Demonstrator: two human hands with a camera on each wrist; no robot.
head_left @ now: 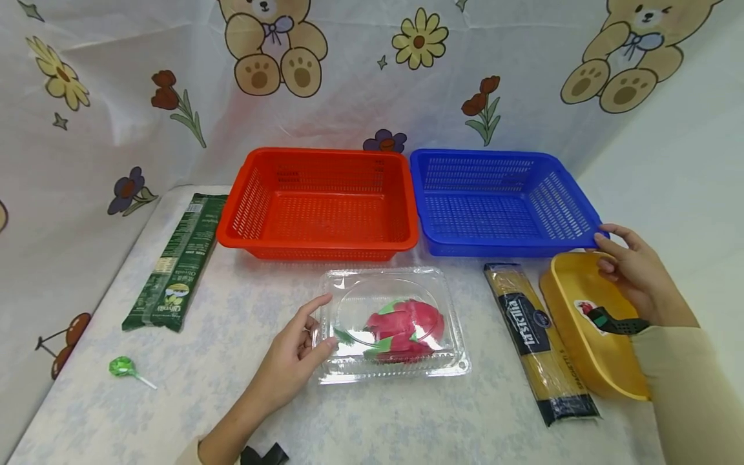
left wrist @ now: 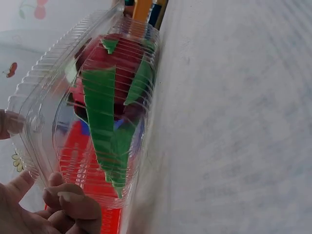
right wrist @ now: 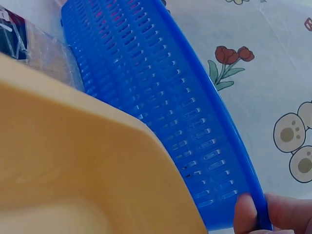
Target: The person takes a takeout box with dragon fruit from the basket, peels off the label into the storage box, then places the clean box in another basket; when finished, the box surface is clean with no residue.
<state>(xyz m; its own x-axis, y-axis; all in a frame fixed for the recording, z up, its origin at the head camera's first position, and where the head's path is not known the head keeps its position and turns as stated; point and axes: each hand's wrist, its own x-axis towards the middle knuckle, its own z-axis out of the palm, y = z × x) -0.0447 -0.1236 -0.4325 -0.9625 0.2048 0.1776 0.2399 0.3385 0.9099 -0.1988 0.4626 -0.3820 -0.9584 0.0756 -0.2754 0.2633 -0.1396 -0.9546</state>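
A clear plastic clamshell box [head_left: 354,297] lies at the middle front of the table, lid closed. Inside it sits a pink dragon fruit [head_left: 407,326] with green leaf tips, also visible through the ribbed side in the left wrist view. My left hand [head_left: 296,345] holds the box's left edge between thumb and fingers. At the right, my right hand [head_left: 642,274] pinches the near right corner of a blue basket [head_left: 482,248]; the right wrist view shows thumb and finger on either side of the rim. Below that hand is a yellow tub [head_left: 616,361] with a round sticker.
Left of the blue basket stands a red basket [head_left: 320,245]. A spaghetti packet [head_left: 537,342] lies alongside the yellow tub. On the left are a long green packet [head_left: 177,265] and a green lollipop [head_left: 122,367]. A patterned cloth [head_left: 349,116] hangs behind the baskets.
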